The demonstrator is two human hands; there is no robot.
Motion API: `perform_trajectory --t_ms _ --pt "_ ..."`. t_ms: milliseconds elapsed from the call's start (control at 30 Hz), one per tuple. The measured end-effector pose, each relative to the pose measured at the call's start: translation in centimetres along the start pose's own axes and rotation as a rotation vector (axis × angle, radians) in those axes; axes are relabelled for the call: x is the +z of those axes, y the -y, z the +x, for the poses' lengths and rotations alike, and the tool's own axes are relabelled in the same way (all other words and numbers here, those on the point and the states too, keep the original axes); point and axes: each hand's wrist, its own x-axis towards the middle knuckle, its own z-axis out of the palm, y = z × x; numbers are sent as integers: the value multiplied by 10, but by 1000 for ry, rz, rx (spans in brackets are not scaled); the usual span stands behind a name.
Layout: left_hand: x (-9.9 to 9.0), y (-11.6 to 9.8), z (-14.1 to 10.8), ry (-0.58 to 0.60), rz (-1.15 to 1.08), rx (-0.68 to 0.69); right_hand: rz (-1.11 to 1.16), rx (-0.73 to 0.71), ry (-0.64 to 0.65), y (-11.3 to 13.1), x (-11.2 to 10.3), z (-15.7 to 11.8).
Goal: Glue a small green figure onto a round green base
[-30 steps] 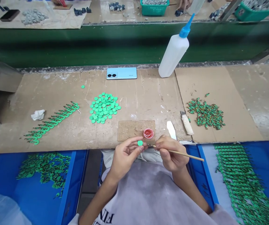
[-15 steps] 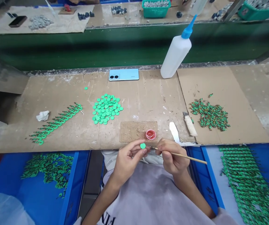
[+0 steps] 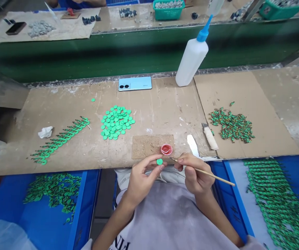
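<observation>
Between the thumb and fingers of my left hand (image 3: 141, 178) is a small round green disc (image 3: 159, 161), its flat face turned up. My right hand (image 3: 196, 173) grips a thin wooden paintbrush (image 3: 212, 175), its tip pointing left, a short gap away from the disc. Just beyond the brush tip, a small cup of red liquid (image 3: 166, 149) stands on a brown board (image 3: 146, 147). A pile of loose green discs (image 3: 116, 122) lies further back to the left. On the right is a heap of small green-and-brown pieces (image 3: 231, 125).
A slanting row of green discs with dark pieces (image 3: 61, 139) lies at left. A white bottle (image 3: 192, 60), a blue phone (image 3: 135, 83) and a wrapped-handle knife (image 3: 210, 137) are on the cardboard. Blue bins (image 3: 87, 205) flank my lap. Someone's arm (image 3: 87, 3) shows across the bench.
The brush tip has drawn away from the green disc, up and to the right, towards the red cup. My left hand keeps its hold on the disc. The view has shifted slightly.
</observation>
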Motion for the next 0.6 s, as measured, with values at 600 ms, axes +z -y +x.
perform_trajectory --t_ms 600 --pt "10 -3 -8 0 -10 -18 97 20 -127 4 13 -9"
